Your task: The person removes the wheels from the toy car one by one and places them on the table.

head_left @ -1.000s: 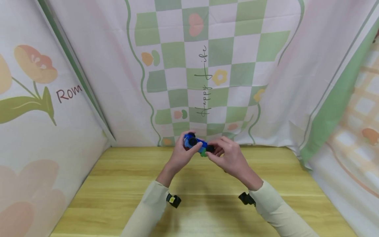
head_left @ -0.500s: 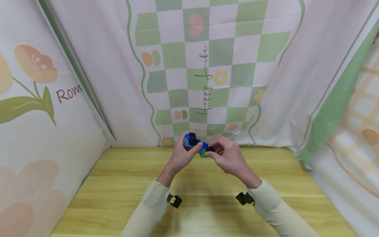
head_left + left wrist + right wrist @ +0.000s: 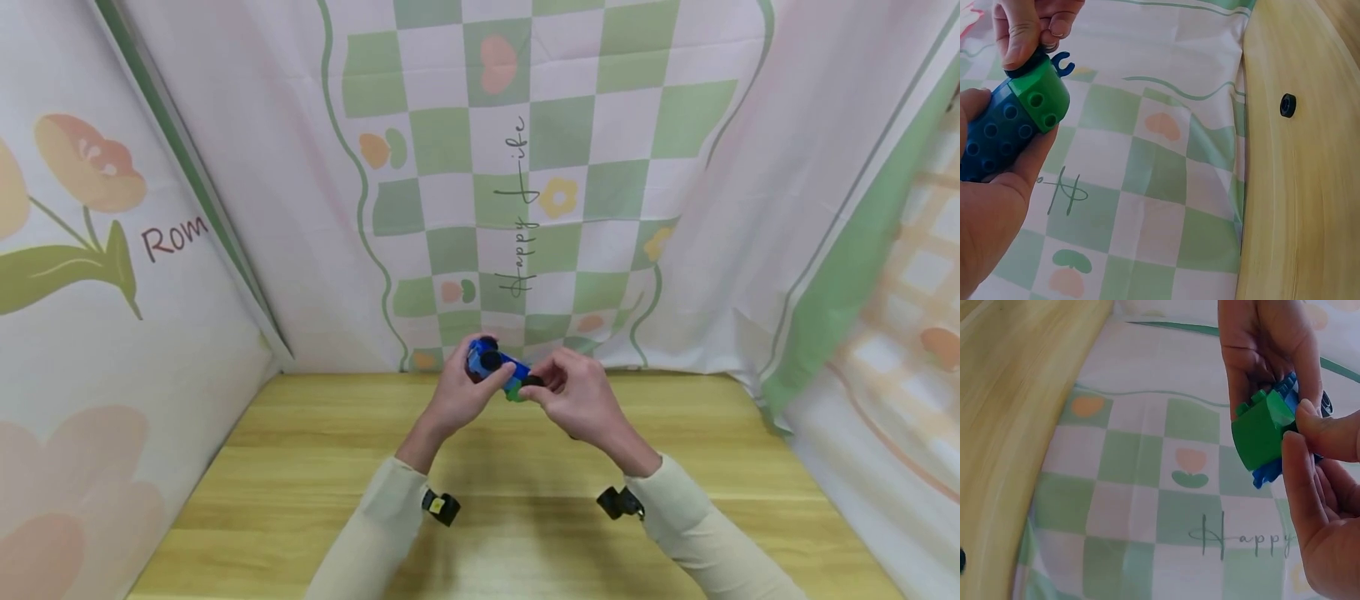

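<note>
My left hand grips a toy car built of blue blocks, with its thumb along the side. Two black wheels show at the car's far left end. At the opposite end is a green block with studs, and a small blue hook sticks out beside it. Finger and thumb of my right hand pinch a black wheel right against the green-block end. In the right wrist view the fingertips partly cover that wheel beside the green block.
One loose black wheel stands on the wooden table. A checkered green and white cloth hangs behind the table's back edge, with more printed cloth on both sides. Both wrists carry small black cameras.
My right fingers have closed tighter over the wheel, covering more of it, and the right wrist has shifted slightly left. The left hand and car have barely moved.
</note>
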{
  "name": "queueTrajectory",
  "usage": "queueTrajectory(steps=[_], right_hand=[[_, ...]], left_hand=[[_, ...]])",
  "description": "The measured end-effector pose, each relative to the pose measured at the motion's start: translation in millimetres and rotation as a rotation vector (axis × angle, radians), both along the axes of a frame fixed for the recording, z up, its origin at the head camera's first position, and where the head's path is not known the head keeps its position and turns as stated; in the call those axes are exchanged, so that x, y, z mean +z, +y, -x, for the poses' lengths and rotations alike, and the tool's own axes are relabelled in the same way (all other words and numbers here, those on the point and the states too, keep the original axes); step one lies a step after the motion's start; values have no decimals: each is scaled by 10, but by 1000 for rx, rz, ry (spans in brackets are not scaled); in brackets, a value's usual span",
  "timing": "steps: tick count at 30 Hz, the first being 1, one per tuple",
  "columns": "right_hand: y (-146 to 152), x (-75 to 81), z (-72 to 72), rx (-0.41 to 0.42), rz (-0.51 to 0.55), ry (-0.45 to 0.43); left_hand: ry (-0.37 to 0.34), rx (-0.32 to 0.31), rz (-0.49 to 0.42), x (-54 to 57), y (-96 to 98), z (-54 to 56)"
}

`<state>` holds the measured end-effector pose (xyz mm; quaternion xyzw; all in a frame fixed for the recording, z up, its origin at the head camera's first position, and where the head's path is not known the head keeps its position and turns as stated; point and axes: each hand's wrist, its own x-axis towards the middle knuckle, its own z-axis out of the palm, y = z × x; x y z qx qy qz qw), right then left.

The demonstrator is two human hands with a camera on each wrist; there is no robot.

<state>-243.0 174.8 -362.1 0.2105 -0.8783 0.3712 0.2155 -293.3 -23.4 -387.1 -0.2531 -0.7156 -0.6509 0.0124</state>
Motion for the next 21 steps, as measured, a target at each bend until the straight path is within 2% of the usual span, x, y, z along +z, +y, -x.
queueTrajectory(steps=[3,6,9,12,18,21], right_hand=[[11,4,6,56,-67,69],[8,5,9,97,-186,203],[-14,-1,7,85,-291,343],[-36,-2,7,46,-347,439],[-59,-39,30,17,-363,501],[-62,-68,44,11,-345,501]], left_hand=[[-27,-2,-4,-5,-10,22],[-61,-5,-12,-21,-17,43],[-83,-8,-26,-43,-17,54],[-98,-19,-54,-55,-2,59],[-184,-101,-141,-60,39,38],[-206,-110,-162,-65,53,27]])
